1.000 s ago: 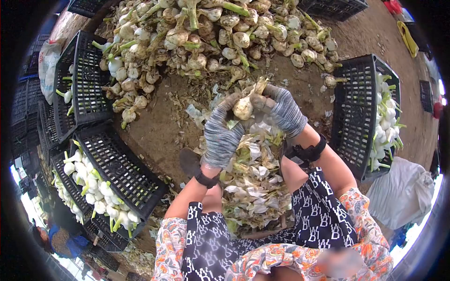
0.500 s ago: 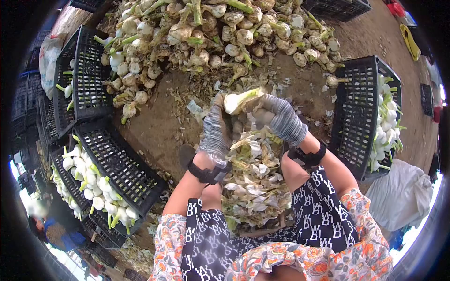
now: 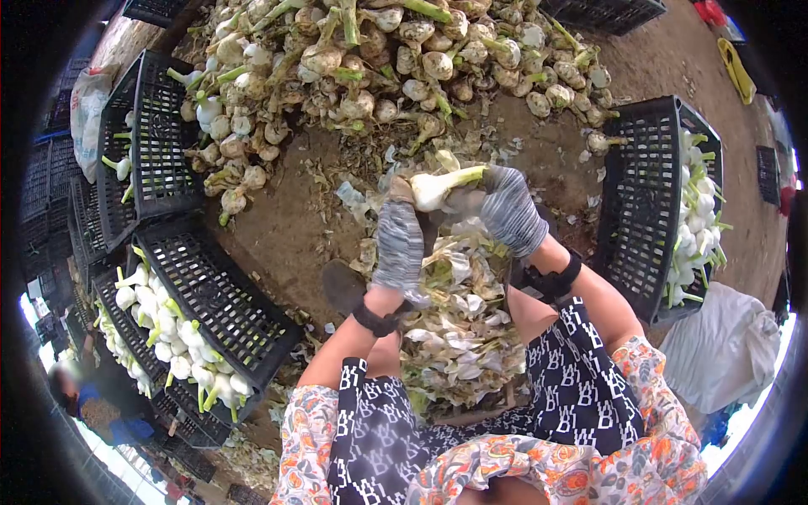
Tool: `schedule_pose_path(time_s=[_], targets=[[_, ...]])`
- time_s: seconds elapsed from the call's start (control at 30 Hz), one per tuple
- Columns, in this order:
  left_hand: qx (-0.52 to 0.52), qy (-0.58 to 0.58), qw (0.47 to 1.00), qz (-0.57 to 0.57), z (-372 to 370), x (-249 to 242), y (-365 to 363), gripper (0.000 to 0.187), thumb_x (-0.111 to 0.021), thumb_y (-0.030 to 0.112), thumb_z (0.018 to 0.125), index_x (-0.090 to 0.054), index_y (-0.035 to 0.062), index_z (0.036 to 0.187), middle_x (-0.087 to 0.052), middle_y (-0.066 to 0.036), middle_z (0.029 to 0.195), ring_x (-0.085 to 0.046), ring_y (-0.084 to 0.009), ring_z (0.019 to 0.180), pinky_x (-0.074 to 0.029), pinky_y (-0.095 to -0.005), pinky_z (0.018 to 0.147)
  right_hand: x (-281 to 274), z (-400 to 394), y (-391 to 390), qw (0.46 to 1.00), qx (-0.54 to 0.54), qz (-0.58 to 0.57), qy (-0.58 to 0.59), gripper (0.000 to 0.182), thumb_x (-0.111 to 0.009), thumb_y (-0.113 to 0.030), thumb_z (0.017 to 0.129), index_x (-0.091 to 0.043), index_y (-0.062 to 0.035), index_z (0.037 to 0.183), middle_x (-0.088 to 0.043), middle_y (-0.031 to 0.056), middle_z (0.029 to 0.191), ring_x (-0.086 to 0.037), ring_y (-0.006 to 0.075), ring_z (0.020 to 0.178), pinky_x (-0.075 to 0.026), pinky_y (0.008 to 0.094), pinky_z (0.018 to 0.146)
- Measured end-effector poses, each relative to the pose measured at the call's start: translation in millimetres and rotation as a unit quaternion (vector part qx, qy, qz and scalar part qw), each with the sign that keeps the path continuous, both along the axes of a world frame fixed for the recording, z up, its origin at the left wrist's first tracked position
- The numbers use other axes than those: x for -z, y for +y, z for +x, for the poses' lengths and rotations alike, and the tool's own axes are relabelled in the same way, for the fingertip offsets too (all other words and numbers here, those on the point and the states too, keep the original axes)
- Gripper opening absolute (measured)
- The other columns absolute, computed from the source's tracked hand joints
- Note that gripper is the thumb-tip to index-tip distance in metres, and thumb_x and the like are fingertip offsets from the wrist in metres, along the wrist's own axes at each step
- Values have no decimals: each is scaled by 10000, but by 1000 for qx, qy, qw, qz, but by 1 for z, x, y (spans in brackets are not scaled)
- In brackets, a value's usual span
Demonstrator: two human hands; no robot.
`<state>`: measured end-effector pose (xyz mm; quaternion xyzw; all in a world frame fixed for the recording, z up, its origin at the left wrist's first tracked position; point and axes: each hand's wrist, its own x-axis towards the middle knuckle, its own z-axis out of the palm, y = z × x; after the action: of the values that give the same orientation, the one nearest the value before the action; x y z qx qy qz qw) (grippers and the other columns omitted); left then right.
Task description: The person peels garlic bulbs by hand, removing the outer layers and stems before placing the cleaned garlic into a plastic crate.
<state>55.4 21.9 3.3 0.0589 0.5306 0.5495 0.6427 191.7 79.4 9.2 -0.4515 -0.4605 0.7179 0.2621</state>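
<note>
A white garlic bulb [image 3: 433,192] with a pale green stem is held up between my two gloved hands, over the ground between my knees. My left hand [image 3: 401,240], in a grey striped glove, closes on the bulb's left side. The fingers of my right hand [image 3: 508,210] are bent round the stem end, partly blurred. A loose strip of papery skin [image 3: 447,160] stands out just above the bulb. Below my hands lies a heap of peeled skins [image 3: 459,337].
A large pile of unpeeled garlic [image 3: 362,67] lies ahead. Black crates of white garlic stand on both sides: one crate [image 3: 640,202] at right, another crate [image 3: 219,295] at left, a third crate [image 3: 168,143] behind it. A white sack [image 3: 720,349] is at lower right. Another person [image 3: 97,408] is at far left.
My left hand has shifted slightly right and turned more upright. The bulb looks whiter and has moved a little to the right, with a piece of skin now lifted above it.
</note>
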Motion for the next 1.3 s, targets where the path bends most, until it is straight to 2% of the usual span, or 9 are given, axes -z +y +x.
schedule_pose_path(time_s=[0.1,0.23,0.33,0.5,0.93,1.0,1.13,1.2,1.3], targets=[[116,-176,972,-101,-16,-6,5,535,-397,629,823,-557,126,910,-475,26,500,-324,-80,302,-236,-236,272,-1,8,5,992,-33,73,-95,204,-599,-38,735,-619,26,927,-658,79,779,-569,89,694,-477,271,648],[216,-145,963,-76,-34,16,11,513,-435,568,845,-566,89,977,-545,-9,628,-473,-106,453,-390,-228,407,10,7,3,993,-11,48,-105,199,-557,-69,765,-606,31,930,-647,73,802,-551,84,725,-461,259,657],[-62,393,897,191,-11,33,4,448,-547,438,845,-571,29,1027,-573,-59,845,-559,-164,731,-457,-248,660,14,8,2,986,9,95,-140,189,-536,-62,775,-585,33,932,-629,106,823,-566,153,746,-461,287,681],[177,551,787,211,-10,-19,1,310,-668,69,749,-580,9,1041,-544,-66,1011,-536,-161,962,-435,-278,844,17,-2,-8,902,59,395,-166,177,-511,-74,790,-555,27,929,-585,175,804,-586,299,748,-467,351,703],[198,138,942,234,-40,-7,10,287,-637,104,797,-560,7,1055,-609,-70,969,-571,-143,847,-458,-278,794,11,12,0,992,-26,48,-110,235,-510,-146,853,-564,50,971,-565,32,734,-489,103,711,-425,251,651],[213,147,937,236,-41,-4,7,284,-633,132,808,-554,15,1054,-609,-70,967,-571,-149,858,-450,-291,821,35,17,2,922,-69,374,-73,239,-538,-180,858,-561,52,911,-567,30,697,-540,126,650,-471,247,604],[134,-34,951,278,-36,13,3,264,-670,124,775,-570,29,1000,-600,-67,940,-578,-167,875,-457,-297,818,28,10,-2,812,-305,387,-313,214,-610,-150,779,-576,38,877,-601,94,709,-598,185,651,-517,268,612],[82,-82,975,191,-31,2,3,287,-684,117,761,-566,33,1009,-593,-64,937,-580,-176,873,-469,-299,809,43,-2,-30,955,-156,246,-56,244,-595,-100,751,-597,17,965,-618,129,778,-600,175,747,-496,266,705],[26,-79,986,142,-31,17,2,274,-662,109,781,-556,28,1019,-584,-65,948,-584,-183,863,-493,-298,782,-26,24,-9,980,-201,8,9,317,-555,-140,769,-582,1,1052,-623,110,840,-592,176,808,-475,255,755]])
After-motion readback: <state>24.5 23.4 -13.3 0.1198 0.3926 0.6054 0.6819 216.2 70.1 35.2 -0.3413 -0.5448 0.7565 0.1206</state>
